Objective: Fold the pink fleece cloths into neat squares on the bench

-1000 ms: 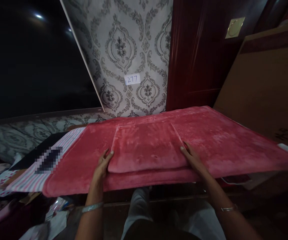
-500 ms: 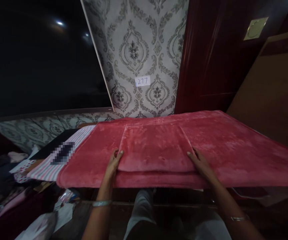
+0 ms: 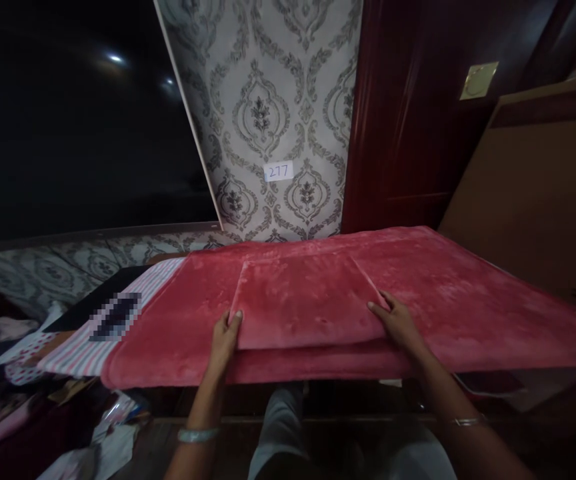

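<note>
Hands on plush red folded blanket (image 3: 308, 303), slightly creased

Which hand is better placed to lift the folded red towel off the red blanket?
Left, slightly. The left hand has its thumb over the folded towel near corner and fingers beside the edge. The right hand lies flat along the other side on the blanket.

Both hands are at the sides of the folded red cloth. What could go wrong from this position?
1. The folded red cloth lies near the front edge of the red blanket, which overhangs; a pull toward the body might slide it off.
2. The left hand and right hand hold only the near corners, so the far layers may unfold when lifted.
3. Clutter on the floor could dirty anything that drops.
</note>
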A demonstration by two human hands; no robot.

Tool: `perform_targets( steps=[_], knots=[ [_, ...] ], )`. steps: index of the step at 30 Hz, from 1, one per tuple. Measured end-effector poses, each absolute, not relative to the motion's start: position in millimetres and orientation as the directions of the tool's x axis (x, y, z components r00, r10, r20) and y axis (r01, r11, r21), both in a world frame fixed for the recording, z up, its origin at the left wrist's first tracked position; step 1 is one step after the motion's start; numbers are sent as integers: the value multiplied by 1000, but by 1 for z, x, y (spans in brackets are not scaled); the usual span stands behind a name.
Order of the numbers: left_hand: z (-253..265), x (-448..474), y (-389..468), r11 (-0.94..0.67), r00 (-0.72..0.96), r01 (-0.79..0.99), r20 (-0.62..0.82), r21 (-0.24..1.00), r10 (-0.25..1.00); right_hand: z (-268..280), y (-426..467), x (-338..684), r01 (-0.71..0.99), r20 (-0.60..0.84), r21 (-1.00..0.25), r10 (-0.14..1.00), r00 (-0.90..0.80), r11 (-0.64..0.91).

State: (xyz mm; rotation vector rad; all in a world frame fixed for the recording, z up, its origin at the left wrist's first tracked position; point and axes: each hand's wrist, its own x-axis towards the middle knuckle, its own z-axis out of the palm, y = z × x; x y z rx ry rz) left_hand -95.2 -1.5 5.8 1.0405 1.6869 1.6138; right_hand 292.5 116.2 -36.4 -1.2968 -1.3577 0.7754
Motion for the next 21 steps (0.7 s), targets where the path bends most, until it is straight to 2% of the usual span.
perform_targets(
  steps=[3, 7, 9, 16, 21],
  knots=[
    [1, -89, -13, -62, -496, 1, 54, 998, 867, -32, 117, 308, 249, 218, -954, 956, 194, 167],
    [-13, -93, -19, 41, -480, -220, -144, 975, 865, -41, 115, 320, 264, 190, -953, 971, 146, 147],
    [-13, -98, -16, 75, -486, -272, -204, 959, 850, -49, 114, 322, 293, 206, -943, 968, 141, 158],
    [17, -95, 7, 126, -461, -268, -242, 955, 854, -63, 118, 326, 289, 204, -946, 963, 175, 148],
    [27, -83, 14, 100, -444, -253, -207, 962, 872, -64, 119, 324, 239, 208, -958, 959, 191, 160]
  ],
)
